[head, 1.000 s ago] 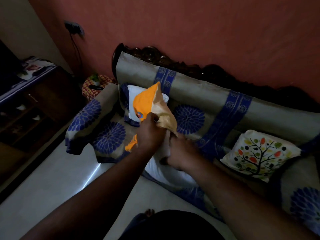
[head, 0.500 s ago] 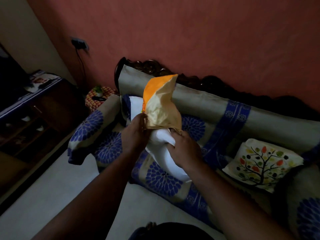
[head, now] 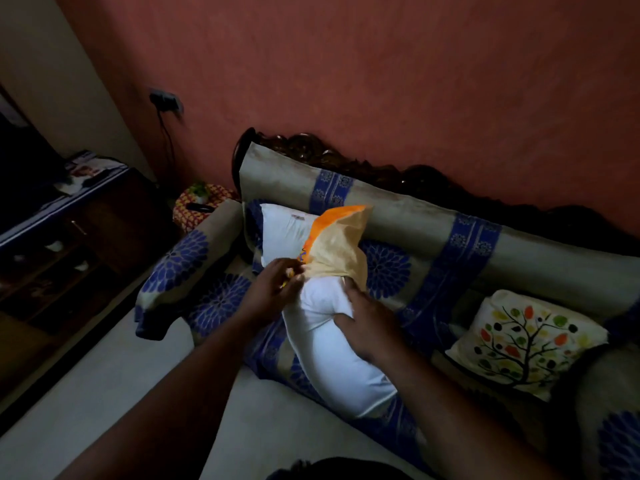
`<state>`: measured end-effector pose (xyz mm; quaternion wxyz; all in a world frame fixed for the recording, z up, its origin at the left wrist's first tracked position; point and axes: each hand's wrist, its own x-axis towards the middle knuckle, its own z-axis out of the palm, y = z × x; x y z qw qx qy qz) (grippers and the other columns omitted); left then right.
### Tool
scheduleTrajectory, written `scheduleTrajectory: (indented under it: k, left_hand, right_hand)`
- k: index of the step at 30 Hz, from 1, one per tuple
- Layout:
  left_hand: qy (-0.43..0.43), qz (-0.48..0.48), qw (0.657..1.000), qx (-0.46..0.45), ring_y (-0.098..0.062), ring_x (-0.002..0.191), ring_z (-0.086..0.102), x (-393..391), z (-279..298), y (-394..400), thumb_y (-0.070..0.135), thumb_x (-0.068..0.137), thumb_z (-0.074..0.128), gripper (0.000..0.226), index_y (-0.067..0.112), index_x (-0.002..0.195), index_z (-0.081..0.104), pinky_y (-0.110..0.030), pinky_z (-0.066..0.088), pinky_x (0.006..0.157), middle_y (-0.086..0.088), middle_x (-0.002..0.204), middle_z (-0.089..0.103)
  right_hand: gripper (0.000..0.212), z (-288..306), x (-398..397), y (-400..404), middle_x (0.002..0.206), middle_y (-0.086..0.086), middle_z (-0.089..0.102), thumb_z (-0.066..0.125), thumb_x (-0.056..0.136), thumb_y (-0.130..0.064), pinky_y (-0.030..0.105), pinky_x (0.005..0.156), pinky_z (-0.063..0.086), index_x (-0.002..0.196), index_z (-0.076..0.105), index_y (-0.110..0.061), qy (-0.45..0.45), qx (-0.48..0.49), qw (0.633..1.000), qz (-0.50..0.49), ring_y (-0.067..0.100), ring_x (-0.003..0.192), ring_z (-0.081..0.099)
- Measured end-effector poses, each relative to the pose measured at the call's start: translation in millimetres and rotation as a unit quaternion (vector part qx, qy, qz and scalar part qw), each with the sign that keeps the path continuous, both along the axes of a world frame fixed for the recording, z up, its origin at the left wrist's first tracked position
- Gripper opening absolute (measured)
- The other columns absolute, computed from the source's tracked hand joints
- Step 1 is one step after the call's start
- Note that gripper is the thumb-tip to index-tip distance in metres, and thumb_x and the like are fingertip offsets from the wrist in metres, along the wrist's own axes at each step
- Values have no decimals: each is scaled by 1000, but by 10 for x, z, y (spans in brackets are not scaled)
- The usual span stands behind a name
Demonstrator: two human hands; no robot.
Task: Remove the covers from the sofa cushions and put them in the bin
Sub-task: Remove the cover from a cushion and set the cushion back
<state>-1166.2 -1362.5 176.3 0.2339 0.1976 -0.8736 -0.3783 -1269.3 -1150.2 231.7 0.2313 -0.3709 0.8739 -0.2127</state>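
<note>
An orange and beige cushion cover [head: 337, 245] sits bunched over the far end of a white cushion insert [head: 332, 351], most of which lies bare on the sofa seat. My left hand [head: 273, 289] pinches the cover's left edge. My right hand [head: 369, 322] presses on the white insert just below the cover's rim. A second bare white insert [head: 282, 232] leans against the sofa back behind. A cream cushion with a tree print [head: 523, 342] rests covered on the seat to the right. No bin is in view.
The sofa [head: 540, 268] wears a grey throw with blue flower prints and stands against a red wall. A dark cabinet [head: 69, 237] stands at the left. A small patterned stool [head: 194, 206] sits in the corner. Pale floor [head: 104, 393] lies before the sofa.
The cover has slid further up off the white insert, and more of the insert shows below it. Both hands have stayed at the cover's rim, and the view has tilted slightly.
</note>
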Motion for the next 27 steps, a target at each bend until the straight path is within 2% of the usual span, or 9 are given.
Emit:
scheduleTrajectory:
  k: [4, 6, 11, 15, 19, 21, 23, 25, 27]
  left_hand:
    - [-27, 35, 998, -39, 0, 82, 55, 31, -113, -9, 35, 96, 61, 28, 15, 116, 66, -25, 46, 74, 7, 100, 61]
    - [-28, 40, 997, -52, -13, 89, 63, -68, -42, 18, 34, 97, 55, 27, 16, 112, 68, -30, 48, 77, 2, 100, 68]
    - [-52, 101, 992, -55, -35, 88, 64, -341, 130, 192, 30, 93, 45, 23, 15, 99, 62, -35, 43, 66, -12, 94, 69]
    - [-65, 109, 991, -31, -40, 82, 59, -467, 219, 413, 24, 93, 38, 15, 13, 92, 48, -42, 38, 62, -18, 88, 62]
    - [-127, 63, 985, -95, -40, 91, 63, -379, 374, 511, 36, 101, 50, 19, 18, 104, 51, -38, 34, 64, -17, 97, 68]
    - [-191, 35, 974, -121, -38, 96, 64, -268, 430, 651, 55, 93, 58, 38, 20, 108, 53, -38, 36, 65, -14, 101, 70]
    - [-199, -7, 978, -68, -37, 97, 64, -206, 443, 976, 61, 84, 68, 49, 19, 107, 55, -39, 40, 67, -13, 100, 70]
    - [-191, -55, 980, -6, -35, 98, 63, -164, 447, 1327, 47, 80, 77, 49, 16, 110, 53, -36, 37, 67, -12, 104, 69]
    - [-189, -43, 981, -6, -36, 100, 63, -166, 418, 1376, 30, 81, 74, 45, 17, 118, 52, -36, 40, 68, -13, 107, 69]
  right_hand:
    - [77, 51, -172, 17, 159, 5, 38, 57, 95, -37, 37, 108, 40, 160, 15, -36, -52, -47, 997, -41, 29, 137, 45]
    - [81, 72, -196, 9, 161, 4, 34, 56, 95, -41, 39, 109, 39, 160, 8, -38, -53, -46, 997, -27, 29, 139, 43]
    - [105, 102, -139, -63, 166, 10, 9, 59, 84, -69, 49, 115, 29, 160, -2, -30, 3, 69, 998, -12, 34, 149, 21]
    - [132, 61, 31, -126, 164, 13, 17, 62, 62, -89, 48, 116, 32, 159, 8, -19, -1, 40, 998, -42, 34, 148, 25]
    - [92, -55, -201, -160, 141, 12, 57, 64, 68, -77, 42, 99, 48, 143, 43, -27, -22, 32, 989, -141, 35, 125, 57]
    - [64, -110, -333, -149, 133, 10, 63, 54, 76, -63, 41, 99, 50, 133, 55, -33, -6, 84, 986, -144, 35, 119, 61]
    - [42, -183, -421, -125, 130, 10, 65, 50, 90, -48, 41, 99, 51, 125, 64, -29, 7, 95, 979, -179, 35, 118, 62]
    - [39, -214, -435, -70, 130, 15, 64, 46, 100, -38, 41, 100, 50, 124, 67, -16, -36, 86, 967, -235, 36, 120, 61]
    - [45, -266, -476, -28, 129, 18, 64, 49, 96, -44, 39, 97, 50, 122, 67, -12, -67, 79, 969, -225, 37, 119, 61]
